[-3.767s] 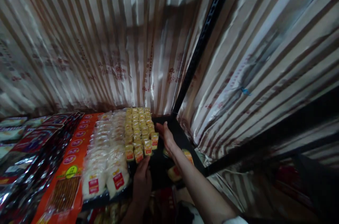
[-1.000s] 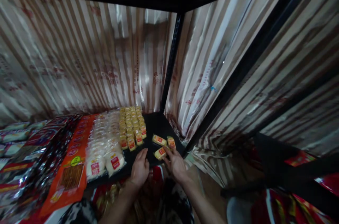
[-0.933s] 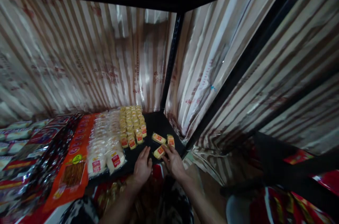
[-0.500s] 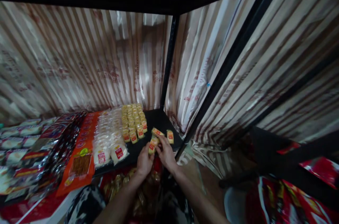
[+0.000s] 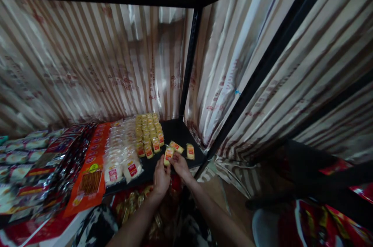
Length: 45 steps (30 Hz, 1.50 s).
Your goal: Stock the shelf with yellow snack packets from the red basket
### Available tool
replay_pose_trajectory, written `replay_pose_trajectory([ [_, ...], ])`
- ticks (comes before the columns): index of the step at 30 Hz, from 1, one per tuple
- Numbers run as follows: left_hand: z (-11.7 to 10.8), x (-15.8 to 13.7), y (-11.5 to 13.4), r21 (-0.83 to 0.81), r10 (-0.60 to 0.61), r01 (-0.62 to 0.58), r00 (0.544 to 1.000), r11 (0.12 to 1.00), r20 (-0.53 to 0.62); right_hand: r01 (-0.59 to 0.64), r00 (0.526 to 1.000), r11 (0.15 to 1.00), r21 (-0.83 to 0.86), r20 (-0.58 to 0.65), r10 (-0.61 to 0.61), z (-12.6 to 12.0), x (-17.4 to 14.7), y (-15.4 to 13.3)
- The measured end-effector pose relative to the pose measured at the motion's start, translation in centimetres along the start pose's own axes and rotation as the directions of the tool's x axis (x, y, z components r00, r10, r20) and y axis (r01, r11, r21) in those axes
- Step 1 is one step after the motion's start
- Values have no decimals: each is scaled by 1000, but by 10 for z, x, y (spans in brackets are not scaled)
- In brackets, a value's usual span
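Note:
Between my two hands, over the shelf's front edge, is a small yellow snack packet (image 5: 168, 155) with a red label. My left hand (image 5: 162, 175) grips its lower left side, and my right hand (image 5: 180, 166) pinches its right side. Just behind my right fingers a second yellow packet (image 5: 176, 146) lies slanted on the black shelf (image 5: 171, 128). Another yellow packet (image 5: 190, 151) stands to its right. To the left are tight rows of the same yellow packets (image 5: 149, 132).
Left of the yellow rows lie white packets (image 5: 131, 165), an orange bag (image 5: 89, 177) and dark silvery packs (image 5: 62, 149). Below my hands sits a heap of gold-wrapped packets (image 5: 131, 204). A black post (image 5: 190, 60) rises at the shelf corner before striped sheeting (image 5: 96, 56).
My hands have lifted slightly with the packet, and my right fingers have come away from the slanted packet, now lying on the shelf. The view has shifted a little.

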<state>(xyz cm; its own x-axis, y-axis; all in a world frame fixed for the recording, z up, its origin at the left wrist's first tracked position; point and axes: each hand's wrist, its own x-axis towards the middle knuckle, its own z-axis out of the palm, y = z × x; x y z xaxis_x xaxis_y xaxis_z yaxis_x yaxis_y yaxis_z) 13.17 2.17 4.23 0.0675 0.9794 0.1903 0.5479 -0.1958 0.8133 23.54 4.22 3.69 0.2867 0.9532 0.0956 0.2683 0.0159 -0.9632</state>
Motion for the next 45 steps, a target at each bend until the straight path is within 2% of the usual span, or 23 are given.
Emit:
replay_pose_trajectory([
  [3,1,6,-2,27,17,-16,1000,1000,-10,-48,994,998,50,100,43,-4,18,-3],
  [5,0,10,-1,51,17,-17,1000,999,8,-74,992,997,-4,98,74,-8,29,-5],
  [8,2,15,-4,66,23,-25,999,997,33,-91,996,972,-219,5,94,-15,41,-7],
  [10,7,16,-9,62,44,-46,998,997,42,-68,996,932,-355,-70,46,-19,45,-7],
  [12,13,17,-15,59,75,-77,996,995,40,-32,995,908,-418,-98,-11,-19,48,-5],
  [16,18,20,-23,95,126,-128,992,987,25,47,997,924,-380,-38,-67,-10,53,-2],
  [21,8,27,-26,154,192,-193,981,969,22,99,995,932,-348,18,-99,7,61,0],
  [26,-2,33,-32,212,234,-231,972,949,14,67,998,946,-317,31,-60,18,69,4],
  [32,-1,34,-46,224,286,-290,957,930,52,61,996,968,-242,75,-44,26,70,11],
  [39,3,31,-62,200,401,-405,914,892,62,127,988,866,-484,-15,-154,32,62,10],
  [42,5,30,-65,168,426,-426,904,889,39,103,988,879,-465,-51,-143,34,58,12],
  [45,8,30,-59,79,390,-386,920,919,-37,57,994,925,-376,-61,-86,35,57,15],
])
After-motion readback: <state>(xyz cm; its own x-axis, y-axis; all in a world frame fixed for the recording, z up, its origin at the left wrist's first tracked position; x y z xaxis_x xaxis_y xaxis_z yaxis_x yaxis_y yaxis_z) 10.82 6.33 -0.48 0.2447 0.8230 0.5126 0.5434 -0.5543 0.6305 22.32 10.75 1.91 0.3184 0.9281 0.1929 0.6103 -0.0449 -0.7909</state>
